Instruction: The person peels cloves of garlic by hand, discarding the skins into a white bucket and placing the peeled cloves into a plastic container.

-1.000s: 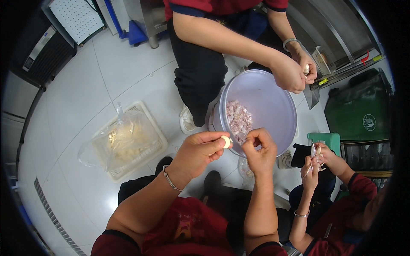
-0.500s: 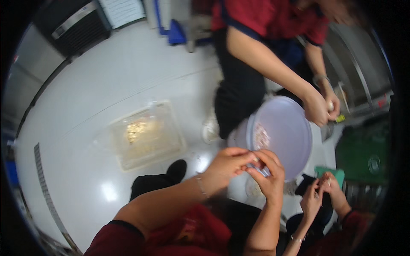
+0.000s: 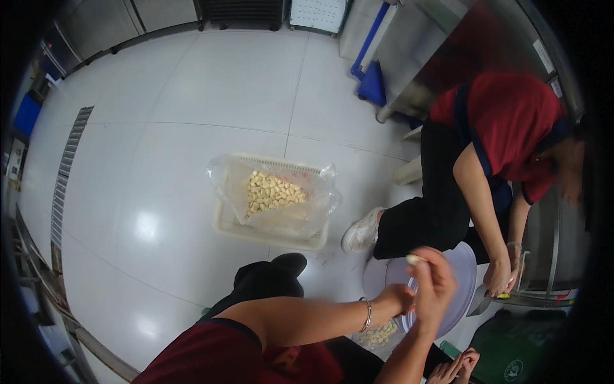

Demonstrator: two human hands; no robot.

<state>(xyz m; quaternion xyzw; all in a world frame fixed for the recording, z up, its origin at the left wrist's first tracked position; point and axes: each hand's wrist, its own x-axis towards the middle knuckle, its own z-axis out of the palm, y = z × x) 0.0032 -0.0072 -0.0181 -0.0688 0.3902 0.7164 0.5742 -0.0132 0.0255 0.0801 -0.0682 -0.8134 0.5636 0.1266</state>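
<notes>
My right hand (image 3: 436,281) is raised over the lavender tub (image 3: 462,291), pinching a pale garlic clove (image 3: 414,259) between thumb and fingertips. Just left of it, my left hand (image 3: 391,302) has its fingers curled in; what they hold, if anything, is hidden. A bracelet circles that wrist. Farther off to the left, a cream plastic basket (image 3: 240,235) holds an open clear bag (image 3: 320,195), in which peeled garlic cloves (image 3: 274,192) lie piled. More cloves (image 3: 378,334) show below my left wrist, beside the tub.
A co-worker in a red shirt (image 3: 511,121) bends at the tub's far right, both hands (image 3: 502,275) together. Another person's hands (image 3: 455,368) show at the lower right, near a dark green bin (image 3: 518,345). A white shoe (image 3: 363,232) stands between basket and tub.
My hands have come apart from their shared hold, and the right one now lifts a clove. The view has swung, bringing the basket and its bag in more sharply.
</notes>
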